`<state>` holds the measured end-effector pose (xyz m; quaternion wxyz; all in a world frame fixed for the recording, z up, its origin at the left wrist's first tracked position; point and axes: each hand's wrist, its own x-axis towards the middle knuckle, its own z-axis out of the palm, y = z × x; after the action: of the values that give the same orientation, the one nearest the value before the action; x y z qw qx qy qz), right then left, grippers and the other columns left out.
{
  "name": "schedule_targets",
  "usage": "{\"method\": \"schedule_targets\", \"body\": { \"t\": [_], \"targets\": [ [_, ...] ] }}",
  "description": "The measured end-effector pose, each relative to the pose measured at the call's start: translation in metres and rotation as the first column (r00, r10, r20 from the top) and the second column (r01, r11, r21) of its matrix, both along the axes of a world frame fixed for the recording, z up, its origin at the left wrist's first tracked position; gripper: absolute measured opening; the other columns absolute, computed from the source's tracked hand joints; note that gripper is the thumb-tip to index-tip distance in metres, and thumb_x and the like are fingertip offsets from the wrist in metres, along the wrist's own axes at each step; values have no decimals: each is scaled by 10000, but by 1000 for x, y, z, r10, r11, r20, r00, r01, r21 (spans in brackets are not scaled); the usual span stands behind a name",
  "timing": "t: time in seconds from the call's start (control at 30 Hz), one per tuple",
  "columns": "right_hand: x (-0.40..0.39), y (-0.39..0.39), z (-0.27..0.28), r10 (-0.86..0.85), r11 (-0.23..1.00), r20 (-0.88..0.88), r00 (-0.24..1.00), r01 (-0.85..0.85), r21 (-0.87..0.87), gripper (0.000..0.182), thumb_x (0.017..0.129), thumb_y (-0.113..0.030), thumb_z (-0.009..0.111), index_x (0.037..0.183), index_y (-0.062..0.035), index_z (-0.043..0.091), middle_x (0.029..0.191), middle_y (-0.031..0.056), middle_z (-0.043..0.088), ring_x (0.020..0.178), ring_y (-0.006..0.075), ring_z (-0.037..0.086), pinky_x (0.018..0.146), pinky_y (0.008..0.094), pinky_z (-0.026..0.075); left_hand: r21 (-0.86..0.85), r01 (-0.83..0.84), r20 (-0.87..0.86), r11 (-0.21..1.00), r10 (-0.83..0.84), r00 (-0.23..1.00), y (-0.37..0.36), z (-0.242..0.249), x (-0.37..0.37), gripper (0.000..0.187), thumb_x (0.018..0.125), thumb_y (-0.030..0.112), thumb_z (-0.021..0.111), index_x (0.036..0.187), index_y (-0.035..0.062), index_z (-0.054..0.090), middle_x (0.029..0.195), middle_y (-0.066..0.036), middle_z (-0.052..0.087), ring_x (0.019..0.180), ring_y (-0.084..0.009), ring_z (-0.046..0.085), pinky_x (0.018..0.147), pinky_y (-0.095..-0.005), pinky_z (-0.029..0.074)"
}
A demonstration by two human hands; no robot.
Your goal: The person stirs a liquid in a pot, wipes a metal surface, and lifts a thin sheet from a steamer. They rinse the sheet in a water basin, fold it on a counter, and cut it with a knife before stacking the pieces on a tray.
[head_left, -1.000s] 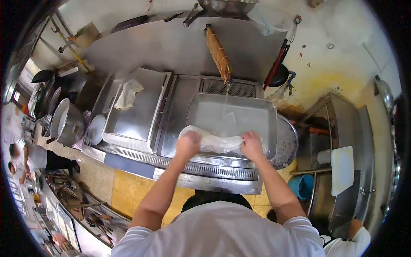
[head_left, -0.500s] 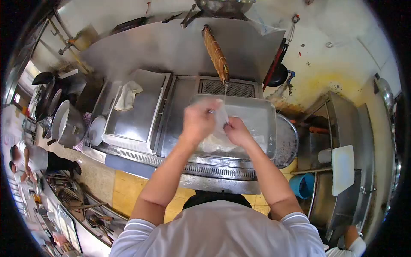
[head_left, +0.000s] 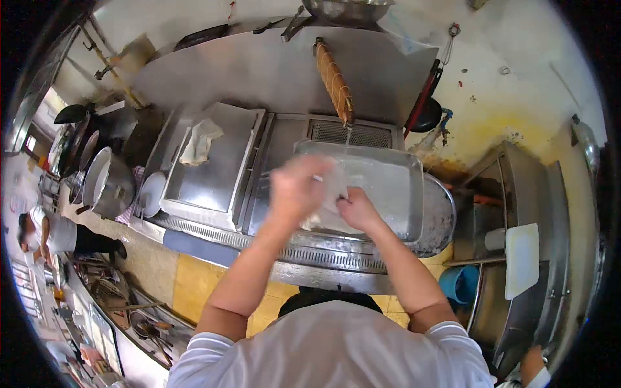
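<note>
The room is a kitchen with stained pale walls, a yellow tiled floor (head_left: 196, 282) and a long stainless-steel counter (head_left: 279, 139) against a metal backsplash (head_left: 259, 74). At the far left, a co-worker in a white top (head_left: 57, 233) stands beside another work surface. Next comes a deep metal pot (head_left: 110, 184), then a round lid (head_left: 152, 194) near the counter's left end. A shallow rectangular tray (head_left: 204, 189) sits on the counter, with a crumpled white towel (head_left: 200, 143) at its upper part.

Further right, the left hand (head_left: 299, 187) is raised over the near-left part of a rectangular water-filled pan (head_left: 414, 174). It is blurred, but its fingers seem curled tightly around the upper part of a pale cloth (head_left: 334, 189). The cloth is bunched between the two hands, to the right of the left hand and to the left of the right hand (head_left: 356, 208), which is closed on its lower part. Above them, a wrapped faucet (head_left: 334, 84) runs a thin stream into the pan.

On the right, a black pan (head_left: 427, 115) hangs on the wall. A blue bucket (head_left: 458, 286) stands below, near an upright white cutting board (head_left: 521, 261). At the lower right edge, another person's forearm (head_left: 532, 366) shows.
</note>
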<state>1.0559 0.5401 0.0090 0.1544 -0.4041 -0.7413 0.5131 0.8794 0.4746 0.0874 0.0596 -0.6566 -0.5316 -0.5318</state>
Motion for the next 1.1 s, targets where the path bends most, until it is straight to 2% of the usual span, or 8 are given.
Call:
{"method": "schedule_targets", "body": {
  "t": [0.2,0.33,0.43,0.57,0.67,0.8,0.93,1.1],
  "targets": [
    [100,59,-100,-173,929,346,922,36,369,262,840,-60,593,1070,18,690,814,155,704,828,279,705,744,424,536,-101,-251,124,963,263,957,-16,-24,-47,283,771,-119,614,963,34,755,954,-150,755,834,-279,744,747,-341,592],
    [17,20,-19,7,919,-303,953,113,378,382,804,-107,656,1166,14,658,1024,224,715,999,365,696,908,441,529,-183,20,126,983,3,992,-9,-46,17,258,759,-47,635,935,84,770,952,-128,758,859,-290,747,775,-364,610],
    [-13,-4,-24,-122,993,54,991,122,3,332,807,-84,636,1120,20,675,1040,243,710,1033,353,691,922,419,530,-123,-13,20,992,16,1000,-1,-21,20,271,728,-40,643,931,93,763,893,-100,751,825,-309,732,742,-379,605],
    [86,38,-112,-229,972,204,952,211,105,251,823,-32,549,1028,24,683,980,244,691,957,360,661,844,434,510,-196,-354,424,914,405,810,-19,8,-68,131,943,132,654,981,19,706,854,-143,732,783,-281,706,716,-350,546],
    [110,25,-123,-315,813,228,921,138,566,205,798,-42,575,960,-5,696,1004,231,672,994,418,627,879,491,509,-340,-335,200,879,416,887,-19,-89,-80,134,925,165,671,991,64,728,874,-179,731,812,-343,710,746,-407,560],
    [98,17,-128,-227,818,375,899,-33,574,181,806,-95,603,929,-12,707,1057,226,675,1039,423,625,908,493,514,-819,-167,-218,548,-28,976,-22,-182,-25,237,940,295,626,1007,96,735,966,-197,725,928,-402,697,831,-507,548],
    [89,30,-118,-110,957,723,682,-123,261,203,850,-135,602,959,-14,724,1127,252,686,1029,443,646,923,461,532,-793,-64,-171,605,-121,978,-6,-221,-3,275,961,323,602,989,81,729,964,-190,723,909,-432,680,831,-541,523],
    [27,29,-51,-179,942,-239,954,237,237,230,870,-104,594,1027,13,714,972,195,744,910,300,712,838,398,540,-507,145,170,850,-67,983,18,-86,45,171,946,193,648,1018,54,719,1013,-204,718,928,-441,673,796,-483,546]
  ]
}}
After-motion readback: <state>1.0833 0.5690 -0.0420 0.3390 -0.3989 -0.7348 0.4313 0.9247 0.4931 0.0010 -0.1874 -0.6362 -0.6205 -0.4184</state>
